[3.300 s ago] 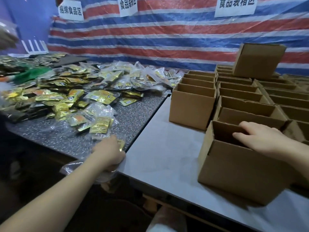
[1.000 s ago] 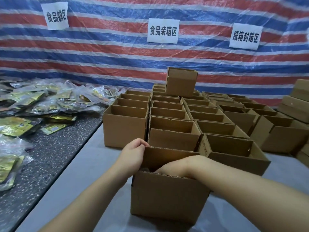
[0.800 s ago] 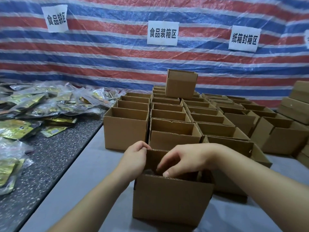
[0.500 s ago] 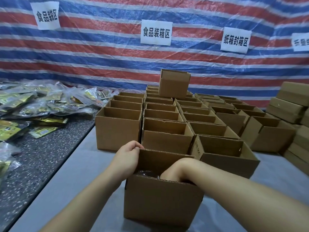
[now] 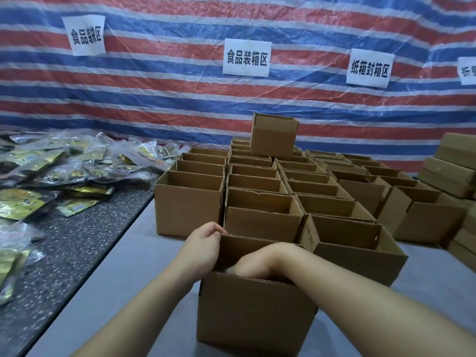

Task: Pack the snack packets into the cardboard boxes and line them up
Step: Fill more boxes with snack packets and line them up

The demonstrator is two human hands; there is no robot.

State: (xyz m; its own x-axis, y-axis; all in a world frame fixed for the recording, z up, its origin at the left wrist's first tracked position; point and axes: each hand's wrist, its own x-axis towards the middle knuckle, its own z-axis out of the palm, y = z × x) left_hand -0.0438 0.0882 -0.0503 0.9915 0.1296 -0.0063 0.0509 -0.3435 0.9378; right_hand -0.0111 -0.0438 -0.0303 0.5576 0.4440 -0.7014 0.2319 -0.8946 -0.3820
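Nearest to me on the grey table (image 5: 123, 287) stands the open cardboard box (image 5: 255, 313), and both of my hands are at it. My left hand (image 5: 203, 249) grips the box's left wall at the top edge, fingers curled over the rim. My right hand (image 5: 260, 262) reaches down inside the box from the right; its fingers are hidden below the front wall, so I cannot tell whether they hold anything or how wide they are. What lies in the box is hidden too. Behind it, rows of open boxes (image 5: 260, 197) stand side by side, with one closed box (image 5: 274, 135) set on top at the back. The snack packets (image 5: 74, 163) lie in a heap on the dark speckled counter (image 5: 67, 243) to my left, well apart from both hands. White signs (image 5: 246, 57) hang on the striped tarp (image 5: 180, 99).
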